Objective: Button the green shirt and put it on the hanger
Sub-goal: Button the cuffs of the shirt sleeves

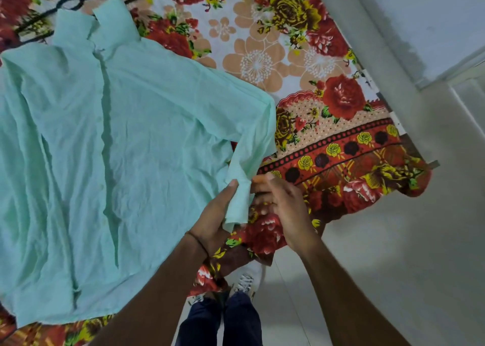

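Note:
The green shirt (110, 140) lies flat, front up, on a floral bedsheet, its placket closed down the middle and its collar at the top left. A black hanger (65, 1) rests on the sheet just above the collar, partly under it. The shirt's right sleeve hangs toward the bed's near edge, and my left hand (212, 219) grips its cuff (237, 201) with the thumb on top. My right hand (283, 204) is at the other side of the cuff, fingers touching the fabric; the fingertips are partly hidden behind it.
The floral bedsheet (301, 56) covers the bed and drapes over its near edge. A pale tiled floor (380, 253) and a white wall lie to the right. My legs in dark trousers and white shoes (244, 285) stand by the bed corner.

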